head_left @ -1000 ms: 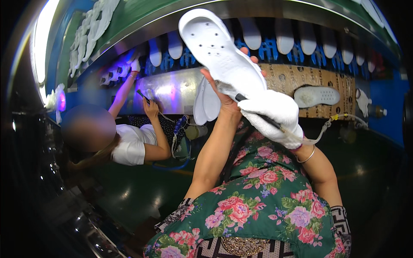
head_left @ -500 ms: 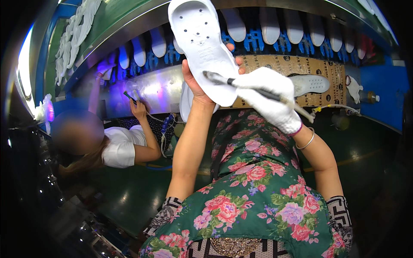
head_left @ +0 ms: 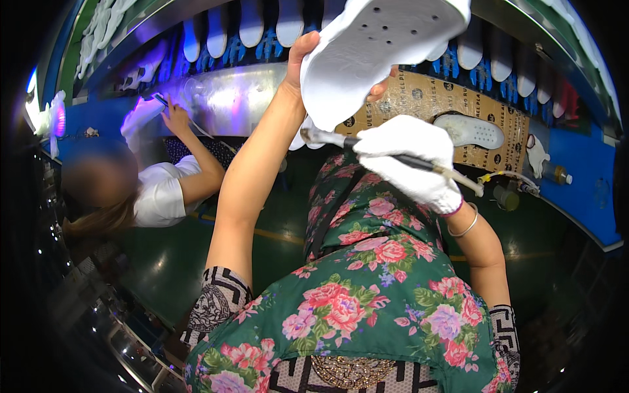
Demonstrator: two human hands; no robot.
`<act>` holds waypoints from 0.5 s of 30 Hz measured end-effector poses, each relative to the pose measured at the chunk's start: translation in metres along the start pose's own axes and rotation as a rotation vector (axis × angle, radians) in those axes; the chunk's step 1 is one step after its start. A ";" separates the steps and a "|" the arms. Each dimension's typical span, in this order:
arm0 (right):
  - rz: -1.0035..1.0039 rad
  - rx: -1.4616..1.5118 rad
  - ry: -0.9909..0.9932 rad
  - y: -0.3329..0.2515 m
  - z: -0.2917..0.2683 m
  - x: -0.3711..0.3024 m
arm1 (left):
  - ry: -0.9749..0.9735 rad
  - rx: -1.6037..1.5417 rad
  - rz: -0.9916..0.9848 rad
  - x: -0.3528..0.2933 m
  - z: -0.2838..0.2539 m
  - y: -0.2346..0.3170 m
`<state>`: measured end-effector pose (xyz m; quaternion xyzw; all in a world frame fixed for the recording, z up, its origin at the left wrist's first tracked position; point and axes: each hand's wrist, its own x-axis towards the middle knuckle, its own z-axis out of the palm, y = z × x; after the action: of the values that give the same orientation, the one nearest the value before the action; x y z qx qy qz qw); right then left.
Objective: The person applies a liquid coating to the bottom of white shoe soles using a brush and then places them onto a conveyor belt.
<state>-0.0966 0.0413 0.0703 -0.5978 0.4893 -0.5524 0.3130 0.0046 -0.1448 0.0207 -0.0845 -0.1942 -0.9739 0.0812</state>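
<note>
My bare left hand (head_left: 298, 69) grips a large white shoe sole (head_left: 373, 65) by its edges, thumb on the left side and fingertips at the right. The sole is tilted, with several small dark holes toward its far end. My right hand (head_left: 409, 157), in a white glove, is closed round a brush (head_left: 334, 138) with a dark grip and pale handle end. The brush tip lies just below the sole's near end; whether it touches is unclear. Behind the tip, another white piece (head_left: 297, 142) shows in part.
A grey-white insole (head_left: 468, 131) lies on a cardboard sheet (head_left: 419, 98) at right. Beyond it, white soles (head_left: 501, 62) stand along blue racks. A jar (head_left: 561, 175) and white glove (head_left: 537, 157) are at far right. At left, a co-worker (head_left: 167, 190) holds a tool under purple light.
The sole has moved up and right and tilted over. The brush, earlier on the sole's inner face, is now below its near end. The co-worker now has a white piece in front of them.
</note>
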 end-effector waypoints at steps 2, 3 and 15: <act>-0.025 -0.111 0.057 -0.002 -0.003 0.004 | 0.020 0.037 -0.006 0.001 0.005 0.003; -0.060 -0.177 0.083 -0.004 -0.004 0.008 | 0.024 0.054 -0.011 0.004 0.006 0.005; 0.406 0.288 0.243 -0.001 0.012 0.000 | 0.127 0.224 -0.036 0.008 0.009 0.014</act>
<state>-0.0847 0.0396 0.0690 -0.3664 0.5494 -0.6099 0.4381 0.0002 -0.1545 0.0357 -0.0093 -0.2979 -0.9508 0.0849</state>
